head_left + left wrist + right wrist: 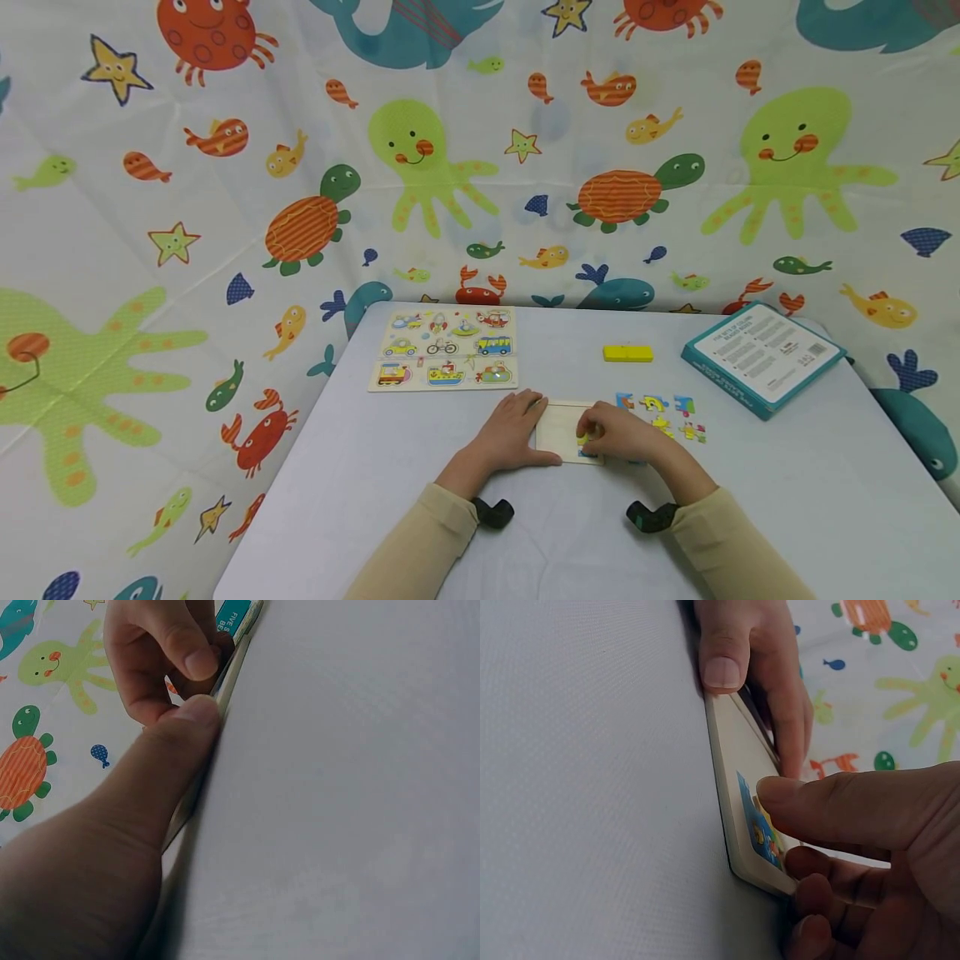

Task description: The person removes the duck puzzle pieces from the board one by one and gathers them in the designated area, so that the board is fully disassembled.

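A pale wooden puzzle tray (558, 429) lies flat on the white table. My left hand (512, 432) grips its left end, with the thumb (199, 712) along the near edge and the fingers toward the far edge. Over the tray's near right corner, my right hand (621, 429) has its fingers curled. Its thumb and fingers pinch a small puzzle piece (777, 838) with yellow on it, partly hidden by the thumb. Blue picture pieces (751, 817) sit beneath the thumb, in that same corner. Several loose jigsaw pieces (684, 406) lie right of the tray, some behind my right hand.
At the back left lies a vehicle picture board (442, 346). A yellow block-shaped object (627, 354) lies behind the loose pieces. A teal and white box (765, 354) stands at the back right. Behind the table (420, 467) hangs a sea-animal cloth (465, 250).
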`<state>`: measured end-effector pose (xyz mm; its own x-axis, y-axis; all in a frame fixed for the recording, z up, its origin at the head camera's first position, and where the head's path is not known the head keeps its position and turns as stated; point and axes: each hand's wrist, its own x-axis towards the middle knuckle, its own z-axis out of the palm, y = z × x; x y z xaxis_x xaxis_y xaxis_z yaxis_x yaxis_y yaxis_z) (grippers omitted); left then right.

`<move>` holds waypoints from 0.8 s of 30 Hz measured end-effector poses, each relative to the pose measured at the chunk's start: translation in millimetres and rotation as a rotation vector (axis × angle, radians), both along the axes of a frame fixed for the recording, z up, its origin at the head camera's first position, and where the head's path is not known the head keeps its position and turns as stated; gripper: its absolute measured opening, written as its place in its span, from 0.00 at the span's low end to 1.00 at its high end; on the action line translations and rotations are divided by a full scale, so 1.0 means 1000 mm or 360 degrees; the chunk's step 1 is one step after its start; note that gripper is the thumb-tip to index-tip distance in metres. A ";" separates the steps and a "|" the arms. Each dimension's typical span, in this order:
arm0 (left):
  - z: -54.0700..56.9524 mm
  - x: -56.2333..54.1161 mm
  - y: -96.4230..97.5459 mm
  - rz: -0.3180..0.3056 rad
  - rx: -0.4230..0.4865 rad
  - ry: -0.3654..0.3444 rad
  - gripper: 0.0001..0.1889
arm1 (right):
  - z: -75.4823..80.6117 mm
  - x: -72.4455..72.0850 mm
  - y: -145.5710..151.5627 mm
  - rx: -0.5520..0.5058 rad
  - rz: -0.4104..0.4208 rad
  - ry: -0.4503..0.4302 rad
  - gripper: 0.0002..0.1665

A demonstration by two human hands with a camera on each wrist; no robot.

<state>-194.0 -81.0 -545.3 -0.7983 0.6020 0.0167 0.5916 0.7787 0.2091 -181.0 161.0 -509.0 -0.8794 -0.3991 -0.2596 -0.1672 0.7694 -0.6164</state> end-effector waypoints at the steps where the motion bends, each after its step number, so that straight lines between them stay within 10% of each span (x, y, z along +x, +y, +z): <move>1: 0.000 0.000 0.000 -0.0002 0.0000 0.0005 0.57 | 0.000 0.000 0.000 0.0004 0.0003 -0.0002 0.08; 24: 0.002 0.001 0.000 0.0005 -0.0005 -0.0019 0.57 | 0.005 0.003 0.004 -0.0087 0.0090 0.0002 0.05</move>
